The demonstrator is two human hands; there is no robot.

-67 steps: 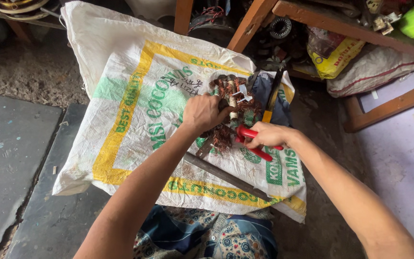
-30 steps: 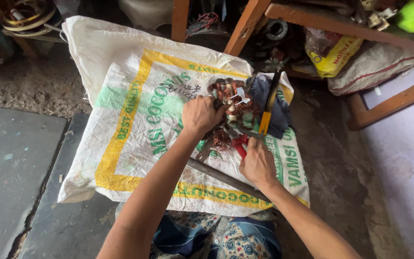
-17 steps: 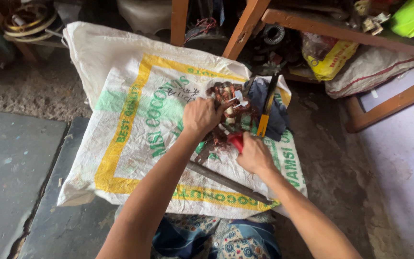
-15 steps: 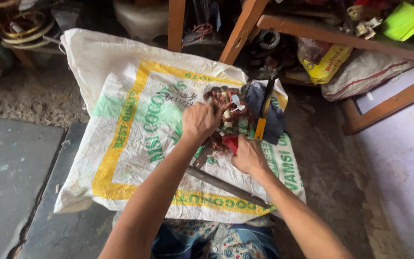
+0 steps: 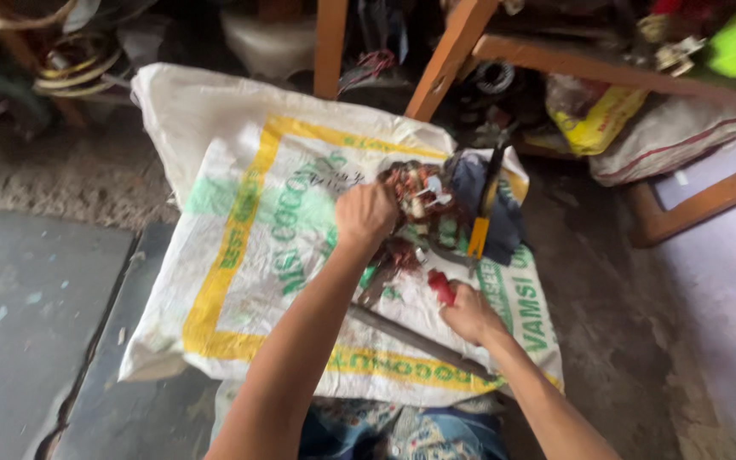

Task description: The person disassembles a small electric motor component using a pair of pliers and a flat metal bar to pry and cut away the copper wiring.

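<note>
A white woven sack (image 5: 240, 213) with yellow and green print lies spread on the floor. On it sits a clump of copper wire windings (image 5: 415, 192). My left hand (image 5: 366, 215) is closed on the clump's near side. Below and to the right, my right hand (image 5: 468, 313) grips a red-handled tool (image 5: 441, 286) whose head points toward the windings. A long grey metal bar (image 5: 423, 342) lies across the sack under my right wrist. A yellow-handled tool (image 5: 482, 223) rests on a dark blue cloth (image 5: 504, 223) beside the windings.
Orange wooden legs (image 5: 449, 55) of a bench rise at the back. Sacks and a yellow bag (image 5: 594, 115) are piled under it at right. Coiled wire (image 5: 74, 64) lies at the back left. A grey slab (image 5: 27, 324) borders the sack on the left.
My right hand has moved down and right, drawing the red-handled tool a little away from the windings. My left hand stays on the clump. The view has shifted slightly.
</note>
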